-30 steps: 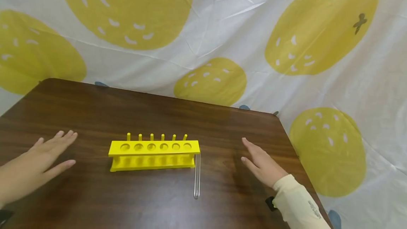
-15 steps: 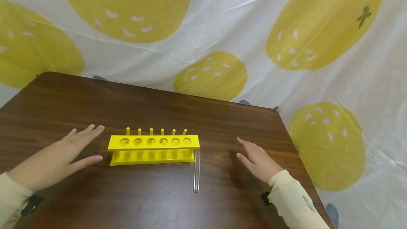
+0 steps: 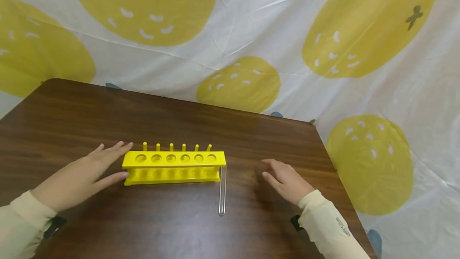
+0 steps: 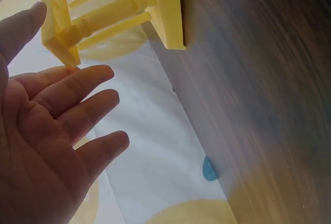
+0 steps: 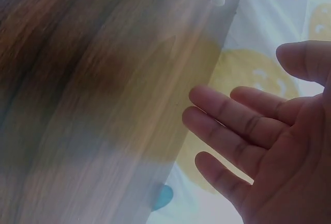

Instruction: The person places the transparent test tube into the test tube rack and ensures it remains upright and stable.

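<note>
A yellow test tube rack with a row of round holes and upright pegs behind them stands on the table. Against its right end lies a clear glass test tube, its rounded end toward me. My left hand is at the rack's left end, thumb and fingers spread; in the left wrist view the fingers of that hand are extended by the rack's end, and contact is unclear. To the right of the tube, apart from it, my right hand hovers with relaxed fingers and holds nothing.
The dark brown wooden table has rounded far corners. Behind it hangs a white cloth printed with big yellow fruit shapes. Dark straps with small devices sit at both wrists.
My left hand has moved right, from well away to the rack's left end. My right hand has drifted slightly left toward the tube. Rack and tube stay put on the table.
</note>
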Tool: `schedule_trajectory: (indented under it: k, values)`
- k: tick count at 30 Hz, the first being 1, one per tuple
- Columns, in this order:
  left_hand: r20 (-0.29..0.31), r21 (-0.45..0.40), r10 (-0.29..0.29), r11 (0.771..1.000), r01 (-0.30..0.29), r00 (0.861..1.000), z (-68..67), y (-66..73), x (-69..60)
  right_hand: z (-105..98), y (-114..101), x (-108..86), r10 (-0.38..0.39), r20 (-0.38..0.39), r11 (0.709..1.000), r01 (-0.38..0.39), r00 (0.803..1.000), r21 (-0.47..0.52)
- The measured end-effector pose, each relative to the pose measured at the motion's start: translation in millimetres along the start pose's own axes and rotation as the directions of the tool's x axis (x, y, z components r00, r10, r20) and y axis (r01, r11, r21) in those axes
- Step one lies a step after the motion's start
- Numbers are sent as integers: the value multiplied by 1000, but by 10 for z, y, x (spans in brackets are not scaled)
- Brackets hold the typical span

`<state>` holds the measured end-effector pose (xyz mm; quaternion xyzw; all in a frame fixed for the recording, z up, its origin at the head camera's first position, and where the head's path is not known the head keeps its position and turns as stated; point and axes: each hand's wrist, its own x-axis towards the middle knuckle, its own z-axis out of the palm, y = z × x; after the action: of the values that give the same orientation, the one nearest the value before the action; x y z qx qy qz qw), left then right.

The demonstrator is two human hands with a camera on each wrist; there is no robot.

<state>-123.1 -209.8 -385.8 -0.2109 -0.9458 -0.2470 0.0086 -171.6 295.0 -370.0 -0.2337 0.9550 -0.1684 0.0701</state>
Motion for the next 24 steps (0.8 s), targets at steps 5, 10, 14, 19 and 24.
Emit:
schedule_trajectory:
  k: [5,10,14,19,24]
  values:
    - [12,12,-25,1000,25,1000,32,33,51,55,-13,50,-31,11,1000,31,999,-7]
    - [-10,20,1,1000,-1,1000,51,14,63,121,-28,115,-75,10,997,75,997,-22]
    - [-29,12,39,999,-39,999,57,-2,73,159,-61,140,-92,4,994,92,996,-53]
    - [-50,7,64,998,-63,997,86,-26,93,185,-158,184,-97,14,991,98,995,-90]
    - [-52,-1,58,998,-58,997,92,-70,104,270,-280,296,-105,67,992,108,992,-57]
